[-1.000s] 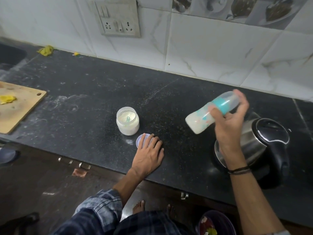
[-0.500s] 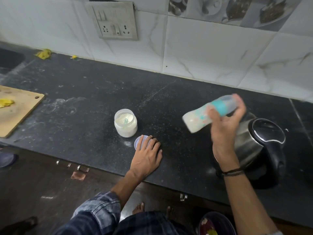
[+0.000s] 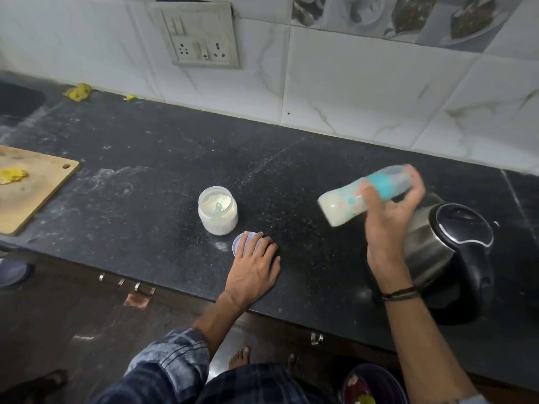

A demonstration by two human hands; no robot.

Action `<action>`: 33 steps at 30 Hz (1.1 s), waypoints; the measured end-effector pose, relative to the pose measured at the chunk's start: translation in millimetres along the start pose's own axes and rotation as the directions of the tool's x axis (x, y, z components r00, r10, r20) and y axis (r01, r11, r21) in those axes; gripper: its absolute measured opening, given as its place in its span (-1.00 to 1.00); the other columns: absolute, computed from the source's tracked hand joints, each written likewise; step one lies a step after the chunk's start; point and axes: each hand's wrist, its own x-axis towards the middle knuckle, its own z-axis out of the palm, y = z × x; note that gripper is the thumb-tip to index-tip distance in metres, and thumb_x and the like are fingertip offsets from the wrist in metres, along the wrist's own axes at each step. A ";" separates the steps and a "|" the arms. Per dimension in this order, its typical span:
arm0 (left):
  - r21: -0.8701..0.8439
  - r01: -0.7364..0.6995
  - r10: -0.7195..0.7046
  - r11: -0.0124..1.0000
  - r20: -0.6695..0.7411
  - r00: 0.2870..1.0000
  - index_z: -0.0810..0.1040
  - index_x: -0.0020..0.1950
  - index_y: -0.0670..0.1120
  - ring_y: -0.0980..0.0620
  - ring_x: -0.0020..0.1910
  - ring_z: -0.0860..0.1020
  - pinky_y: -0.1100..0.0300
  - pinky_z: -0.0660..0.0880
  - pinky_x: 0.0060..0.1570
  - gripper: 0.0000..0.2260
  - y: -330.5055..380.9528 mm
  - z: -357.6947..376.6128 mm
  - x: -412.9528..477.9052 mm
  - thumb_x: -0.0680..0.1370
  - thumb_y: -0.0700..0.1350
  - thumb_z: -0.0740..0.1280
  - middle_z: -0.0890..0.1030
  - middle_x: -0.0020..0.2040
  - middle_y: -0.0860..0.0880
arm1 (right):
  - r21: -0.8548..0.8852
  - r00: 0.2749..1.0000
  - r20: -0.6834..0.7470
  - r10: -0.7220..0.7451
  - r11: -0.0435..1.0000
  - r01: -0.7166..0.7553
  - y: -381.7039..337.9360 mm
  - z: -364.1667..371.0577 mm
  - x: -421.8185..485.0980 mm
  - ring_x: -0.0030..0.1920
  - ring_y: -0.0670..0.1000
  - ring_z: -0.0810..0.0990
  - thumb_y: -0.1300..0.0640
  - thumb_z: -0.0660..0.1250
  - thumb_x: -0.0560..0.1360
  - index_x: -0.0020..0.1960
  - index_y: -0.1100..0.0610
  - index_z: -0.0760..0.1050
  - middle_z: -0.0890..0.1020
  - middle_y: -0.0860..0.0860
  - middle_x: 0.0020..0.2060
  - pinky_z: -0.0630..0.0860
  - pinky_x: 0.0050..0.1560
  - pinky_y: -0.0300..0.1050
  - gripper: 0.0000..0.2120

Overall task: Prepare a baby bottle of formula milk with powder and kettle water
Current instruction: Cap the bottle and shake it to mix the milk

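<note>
My right hand grips a baby bottle holding white milk, tilted almost flat above the black counter, teal collar and clear cap toward the right. The bottle looks motion-blurred. A steel kettle with a black lid and handle stands just right of that hand. An open jar of white powder with a teal scoop inside sits mid-counter. My left hand lies flat on the counter, fingers resting on the jar's pale round lid.
A wooden cutting board with a yellow scrap lies at the left edge. A sink is far left, and a socket panel is on the tiled wall. A purple bowl sits on the floor by my feet.
The bottle has shifted slightly in my right hand between frames, swinging as if shaken. My left hand stays on the lid.
</note>
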 end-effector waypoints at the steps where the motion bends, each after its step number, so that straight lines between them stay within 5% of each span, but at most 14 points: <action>1: 0.002 0.008 -0.008 1.000 0.004 1.000 0.64 0.23 -0.08 -0.14 0.39 0.49 -0.19 0.22 0.57 -0.69 0.5 0.6 0.4 0.68 0.05 0.22 0.61 0.25 -0.05 | 0.089 0.996 -0.084 0.020 0.996 -0.012 -0.8 0.1 3.5 0.07 -0.09 0.70 0.11 0.51 0.48 0.48 -0.04 0.25 0.54 0.04 0.25 0.68 0.05 0.05 -0.33; 2: 0.005 0.012 -0.012 1.000 0.007 1.000 0.64 0.23 -0.08 -0.14 0.39 0.49 -0.20 0.22 0.57 -0.70 0.2 1.0 -0.8 0.68 0.05 0.22 0.60 0.25 -0.05 | 0.125 0.990 -0.133 0.042 0.992 -0.025 -1.7 1.7 5.0 0.06 -0.09 0.70 0.09 0.51 0.47 0.45 -0.06 0.27 0.55 0.04 0.23 0.67 0.02 0.07 -0.35; 6: 0.000 -0.004 0.004 1.000 0.012 1.000 0.65 0.23 -0.08 -0.14 0.39 0.50 -0.19 0.23 0.57 -0.69 -1.3 0.7 -2.3 0.68 0.05 0.22 0.61 0.25 -0.05 | -0.066 0.998 0.067 -0.009 0.998 0.013 2.9 -0.2 -2.1 0.02 -0.10 0.70 0.25 0.48 0.54 0.47 -0.02 0.26 0.55 0.07 0.22 0.66 0.01 -0.10 -0.38; 9: 0.001 0.016 -0.016 1.000 0.004 1.000 0.65 0.23 -0.08 -0.15 0.37 0.52 -0.20 0.26 0.55 -0.68 1.3 -1.1 0.6 0.68 0.06 0.22 0.61 0.24 -0.05 | 0.147 0.993 -0.115 0.021 0.989 -0.004 -2.2 0.1 4.5 0.07 -0.07 0.70 0.09 0.53 0.46 0.48 -0.03 0.24 0.60 0.03 0.21 0.67 0.02 0.06 -0.29; 13: 0.005 0.006 -0.006 1.000 0.017 1.000 0.66 0.23 -0.09 -0.15 0.38 0.53 -0.21 0.30 0.54 -0.67 1.3 -4.3 -0.8 0.68 0.06 0.21 0.62 0.24 -0.05 | -0.045 0.993 0.116 -0.021 0.999 0.026 -1.7 2.2 -3.4 0.06 -0.09 0.67 0.20 0.50 0.50 0.45 -0.04 0.26 0.52 0.03 0.24 0.63 0.06 -0.11 -0.36; 17: 0.010 0.020 -0.020 1.000 0.013 1.000 0.66 0.23 -0.09 -0.16 0.37 0.54 -0.23 0.31 0.54 -0.67 3.1 -5.8 -0.1 0.68 0.06 0.21 0.62 0.23 -0.05 | 0.130 0.999 -0.002 0.041 0.991 -0.040 -8.7 7.7 -2.7 0.13 0.00 0.64 0.08 0.52 0.42 0.51 0.02 0.23 0.52 0.21 0.31 0.65 0.18 0.15 -0.24; 20: 0.012 0.010 -0.010 1.000 0.023 1.000 0.66 0.23 -0.08 -0.15 0.37 0.53 -0.22 0.30 0.54 -0.67 2.5 -6.8 0.0 0.68 0.06 0.21 0.62 0.24 -0.05 | -0.003 0.990 0.141 -0.016 1.000 0.017 -8.9 4.8 -5.9 0.07 -0.06 0.68 0.14 0.52 0.47 0.46 -0.06 0.29 0.55 0.07 0.25 0.67 0.07 -0.04 -0.34; 23: 0.010 0.025 -0.025 1.000 0.021 0.999 0.66 0.23 -0.08 -0.14 0.38 0.52 -0.21 0.28 0.55 -0.68 3.0 -6.0 0.8 0.68 0.06 0.22 0.62 0.24 -0.04 | 0.147 0.998 -0.056 -0.008 0.989 0.016 -11.1 2.1 3.8 0.13 0.00 0.67 0.08 0.53 0.46 0.45 -0.08 0.27 0.55 0.08 0.28 0.66 0.07 0.12 -0.33; 27: 0.006 0.004 -0.004 1.000 0.016 1.000 0.65 0.23 -0.08 -0.14 0.38 0.52 -0.21 0.28 0.55 -0.68 1.1 -4.3 -0.8 0.68 0.06 0.22 0.62 0.24 -0.05 | -0.028 0.988 0.151 -0.026 0.999 0.031 -9.7 -0.5 0.6 0.05 -0.04 0.68 0.14 0.52 0.47 0.45 -0.09 0.29 0.51 0.12 0.27 0.64 0.04 -0.08 -0.34; 31: -0.001 0.015 -0.015 1.000 0.013 1.000 0.64 0.23 -0.08 -0.14 0.38 0.51 -0.22 0.26 0.56 -0.70 1.3 -2.3 0.1 0.68 0.05 0.24 0.61 0.24 -0.04 | 0.122 0.995 -0.098 -0.009 0.992 0.021 -9.6 2.4 5.9 0.11 -0.05 0.68 0.06 0.53 0.44 0.49 -0.03 0.25 0.56 0.09 0.26 0.66 0.04 0.06 -0.28; 33: -0.008 0.005 -0.005 1.000 0.019 1.000 0.64 0.24 -0.08 -0.14 0.39 0.50 -0.22 0.24 0.57 -0.71 0.0 -1.8 -1.6 0.68 0.05 0.24 0.60 0.24 -0.04 | 0.011 0.999 0.039 -0.013 1.000 0.013 -10.6 6.4 -0.3 0.08 -0.08 0.69 0.10 0.52 0.45 0.45 -0.09 0.28 0.55 0.07 0.24 0.67 0.04 -0.03 -0.33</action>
